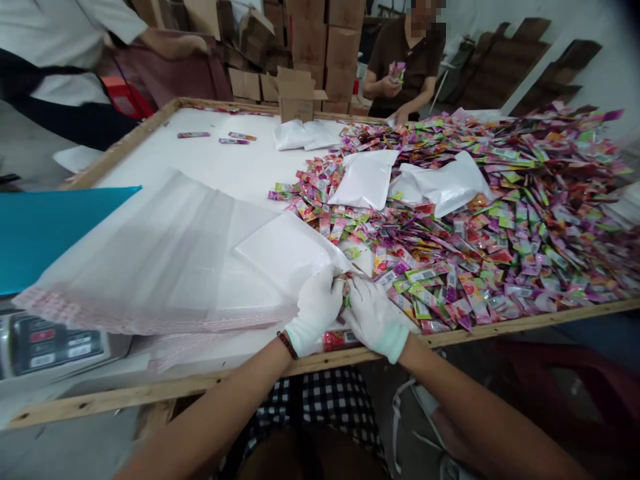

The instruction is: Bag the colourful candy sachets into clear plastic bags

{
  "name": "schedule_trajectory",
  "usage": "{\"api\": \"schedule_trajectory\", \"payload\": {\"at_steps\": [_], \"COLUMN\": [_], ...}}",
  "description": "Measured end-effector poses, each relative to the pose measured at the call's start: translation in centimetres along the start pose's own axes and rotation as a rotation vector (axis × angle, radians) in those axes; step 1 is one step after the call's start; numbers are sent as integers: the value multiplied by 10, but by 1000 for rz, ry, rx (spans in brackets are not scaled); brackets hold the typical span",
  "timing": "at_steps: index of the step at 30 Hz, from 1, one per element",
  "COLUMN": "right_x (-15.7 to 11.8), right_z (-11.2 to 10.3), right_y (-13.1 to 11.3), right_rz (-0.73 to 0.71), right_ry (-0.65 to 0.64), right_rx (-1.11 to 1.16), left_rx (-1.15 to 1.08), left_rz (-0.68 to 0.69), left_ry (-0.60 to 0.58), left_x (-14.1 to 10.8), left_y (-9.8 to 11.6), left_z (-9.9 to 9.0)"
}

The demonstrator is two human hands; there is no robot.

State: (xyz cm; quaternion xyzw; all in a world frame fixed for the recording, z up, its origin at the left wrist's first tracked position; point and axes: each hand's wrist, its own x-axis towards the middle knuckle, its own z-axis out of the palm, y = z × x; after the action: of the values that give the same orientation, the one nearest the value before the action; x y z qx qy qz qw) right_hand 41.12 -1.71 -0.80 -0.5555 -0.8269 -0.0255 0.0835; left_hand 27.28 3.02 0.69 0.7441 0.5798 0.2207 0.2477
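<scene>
Where gloved fingers [357, 298] meet, sachets [346, 292] lie between them.

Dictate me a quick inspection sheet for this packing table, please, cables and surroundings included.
Surface: white tabletop, wooden rim, largely covered.
Job's things: heap of colourful packets on the right; fanned white bags on the left; puffy white bags on the heap.
Clutter: three loose packets at far left; blue panel at the left edge.
Hands: gloved left hand and right hand together around small packets, mostly hidden.
Cables: nothing seen for certain.
Surroundings: two people, stacked cardboard boxes.
</scene>
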Motion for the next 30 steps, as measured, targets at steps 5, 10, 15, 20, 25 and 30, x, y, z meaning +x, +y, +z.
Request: {"api": "schedule_trajectory", "payload": {"at_steps": [5,10,15,20,25,30], "right_x": [35,23,10,22,6,20], "right_z": [-5,-4,5,3,10,-2], "right_y": [6,21,15,20,35,15], "right_rz": [101,53,59,168,-28,185], "right_ry": [-143,-50,97,52,143,237], "right_rx": [0,214,248,290,468,460], "left_rx": [253,298,151,-32,-387,-902], "left_rz": [75,103,99,89,-37,-215], "left_ry": [-48,-58,-17,60,69,68], "left_x": [-2,2,-3,-8,3,17], "left_y": [20,10,1,2,-9,1], "left_z": [-7,-3,6,12,14,5]}}
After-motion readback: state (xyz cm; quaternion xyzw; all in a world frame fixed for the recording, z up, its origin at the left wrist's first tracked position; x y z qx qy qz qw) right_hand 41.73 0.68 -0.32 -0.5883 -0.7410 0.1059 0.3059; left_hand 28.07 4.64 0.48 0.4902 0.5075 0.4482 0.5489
